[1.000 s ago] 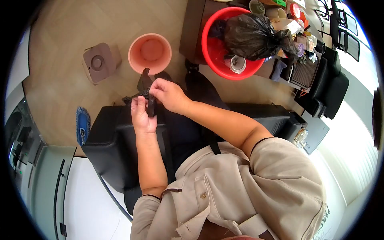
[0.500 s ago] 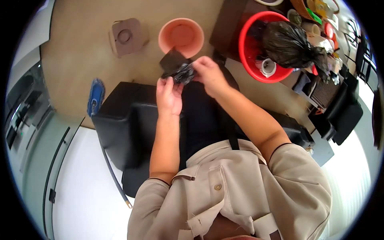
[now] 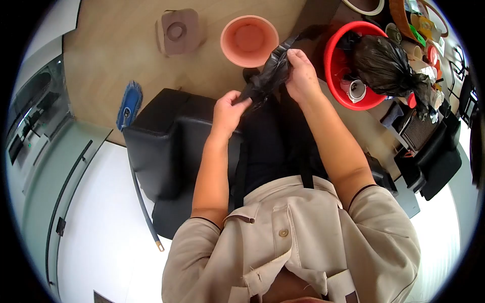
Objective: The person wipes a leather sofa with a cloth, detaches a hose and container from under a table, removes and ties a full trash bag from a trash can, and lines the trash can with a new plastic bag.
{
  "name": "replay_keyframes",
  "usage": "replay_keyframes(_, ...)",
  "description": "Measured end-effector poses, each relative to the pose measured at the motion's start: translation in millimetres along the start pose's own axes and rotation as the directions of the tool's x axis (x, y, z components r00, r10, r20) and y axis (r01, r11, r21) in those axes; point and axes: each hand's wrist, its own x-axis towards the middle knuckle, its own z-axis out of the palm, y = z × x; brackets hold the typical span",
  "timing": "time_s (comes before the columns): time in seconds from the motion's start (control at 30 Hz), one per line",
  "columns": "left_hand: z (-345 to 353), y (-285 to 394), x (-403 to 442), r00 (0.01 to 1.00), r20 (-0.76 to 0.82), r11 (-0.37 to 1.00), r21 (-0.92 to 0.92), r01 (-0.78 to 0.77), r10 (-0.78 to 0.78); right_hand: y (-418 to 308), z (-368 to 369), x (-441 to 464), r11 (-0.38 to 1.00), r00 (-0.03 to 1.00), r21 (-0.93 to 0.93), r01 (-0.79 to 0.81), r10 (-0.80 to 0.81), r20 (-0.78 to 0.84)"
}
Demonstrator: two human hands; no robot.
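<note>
A thin black plastic bag (image 3: 268,78) stretches slantwise between my two hands, over my lap. My left hand (image 3: 228,112) pinches its lower left end between thumb and fingers. At the bag's upper right part, my right hand (image 3: 302,74) grips the plastic, fingers closed. One loose dark end runs up past the right hand. Just beyond the bag, an empty pink bucket (image 3: 249,39) stands on the floor. Right of my right hand is a red basin (image 3: 333,76) holding a full, knotted black bag (image 3: 380,63) and a white cup (image 3: 356,91).
A brown lidded bin (image 3: 180,31) stands on the floor at upper left. The blue mop head (image 3: 130,105) lies left of the black sofa (image 3: 156,146). Cups and jars crowd the dark table at upper right, beside a wicker basket (image 3: 401,22). A black chair (image 3: 434,166) is at right.
The black bag went from bunched up to drawn out longer between my hands. My hands moved apart, and the view shifted, so the bucket and basin appear farther right.
</note>
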Motion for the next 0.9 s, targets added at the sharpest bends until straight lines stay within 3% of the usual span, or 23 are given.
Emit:
replay_keyframes(0.07,-2.2,-2.0,7.9,0.981,-0.193,0.965,-0.258,-0.051,0.0,-1.7,-0.6,-1.9,0.942,0.987,-0.318,0.106,-0.06,0.149)
replay_keyframes(0.1,-3.7,-3.0,11.7,0.945,-0.327,0.918,-0.374,-0.131,0.002,-2.3,-3.6,-5.7,0.942,0.987,-0.319,0.104,-0.057,0.151)
replay_keyframes(0.13,-4.2,-3.8,18.3,0.894,-0.447,0.859,-0.471,-0.201,-0.036,-2.7,-7.6,-14.5,0.671,0.969,-0.715,0.198,-0.022,0.248)
replay_keyframes(0.17,-2.6,7.2,17.1,0.857,-0.499,0.799,-0.564,-0.209,-0.128,-7.3,-2.2,-24.8,0.238,0.947,-0.925,0.295,0.056,0.317)
replay_keyframes(0.2,-6.0,5.7,21.0,0.83,-0.541,0.787,-0.568,-0.243,-0.135,-10.8,3.2,-31.9,-0.029,0.935,-0.936,0.351,0.069,0.348)
replay_keyframes(0.27,-12.9,-1.4,26.8,0.797,-0.586,0.776,-0.568,-0.274,-0.148,-4.1,-9.2,-21.2,-0.069,0.918,-0.915,0.396,0.014,0.396)
replay_keyframes(0.3,-15.2,-6.3,28.6,0.781,-0.624,0.879,-0.366,-0.304,0.011,-1.8,-12.8,-14.6,-0.112,0.893,-0.891,0.44,-0.05,0.448)
replay_keyframes(0.33,-17.6,-11.1,29.8,0.762,-0.624,0.933,-0.145,-0.331,0.173,-1.1,-16.4,-8.1,-0.089,0.917,-0.931,0.355,-0.161,0.365)
replay_keyframes(0.37,-15.7,-2.7,23.8,0.758,-0.607,0.963,0.051,-0.263,0.239,-1.0,-25.1,4.7,-0.081,0.911,-0.935,0.345,-0.21,0.354)
replay_keyframes(0.4,-20.8,-4.6,20.5,0.73,-0.505,0.872,0.413,-0.264,0.46,-6.3,-26.9,14.6,-0.135,0.865,-0.915,0.38,-0.3,0.403)
replay_keyframes(0.43,-25.9,-6.6,17.1,0.708,-0.326,0.653,0.715,-0.248,0.627,-11.4,-29.4,24.0,-0.191,0.807,-0.893,0.407,-0.384,0.449)
replay_keyframes(0.47,-26.4,2.3,8.8,0.798,-0.197,0.545,0.817,-0.188,0.57,-18.8,-30.0,32.2,-0.213,0.789,-0.885,0.415,-0.4,0.466)
replay_keyframes(0.5,-28.1,0.7,8.6,0.799,-0.199,0.546,0.817,-0.184,0.567,-27.2,-23.1,33.5,-0.234,0.771,-0.876,0.422,-0.415,0.482)
replay_keyframes(0.57,-33.3,-5.9,14.4,0.849,-0.23,0.456,0.89,-0.014,0.476,-35.5,-8.3,30.5,-0.073,0.844,-0.952,0.298,-0.446,0.298)
replay_keyframes(0.6,-41.0,-16.3,20.3,0.8,-0.301,0.528,0.849,-0.023,0.519,-37.1,-11.4,35.5,-0.038,0.832,-0.95,0.311,-0.473,0.291)
replay_keyframes(0.63,-55.0,-34.6,29.5,0.832,-0.397,0.693,0.72,0.022,0.387,-40.6,-16.6,45.9,-0.005,0.818,-0.945,0.327,-0.499,0.285)
replay_keyframes(0.67,-63.2,-50.2,39.7,0.812,-0.549,0.927,0.375,0.026,0.199,-39.0,-24.8,59.1,0.326,0.893,-0.904,0.277,-0.435,0.117)
replay_keyframes(0.7,-69.0,-57.2,44.2,0.792,-0.61,0.999,-0.037,0.016,-0.035,-42.3,-25.2,62.6,0.383,0.897,-0.893,0.237,-0.44,0.05)
replay_keyframes(0.73,-75.9,-64.9,45.4,0.782,-0.603,0.967,-0.256,-0.002,-0.158,-45.2,-27.9,63.9,0.637,0.934,-0.742,0.211,-0.356,-0.039)
replay_keyframes(0.77,-72.9,-53.2,43.6,0.703,-0.644,0.896,-0.443,-0.02,-0.303,-53.6,-20.1,57.4,0.834,0.964,-0.528,0.159,-0.247,-0.099)
replay_keyframes(0.8,-76.2,-54.6,40.6,0.706,-0.619,0.868,-0.496,-0.011,-0.344,-64.0,-4.8,43.3,0.898,0.968,-0.438,0.039,-0.143,-0.207)
replay_keyframes(0.87,-79.2,-54.0,39.8,0.708,-0.593,0.838,-0.545,-0.003,-0.383,-59.4,-12.0,49.1,0.902,0.966,-0.428,0.047,-0.15,-0.21)
replay_keyframes(0.9,-76.4,-52.3,40.7,0.653,-0.624,0.787,-0.613,-0.068,-0.429,-53.4,-19.0,53.6,0.907,0.963,-0.416,0.057,-0.159,-0.216)
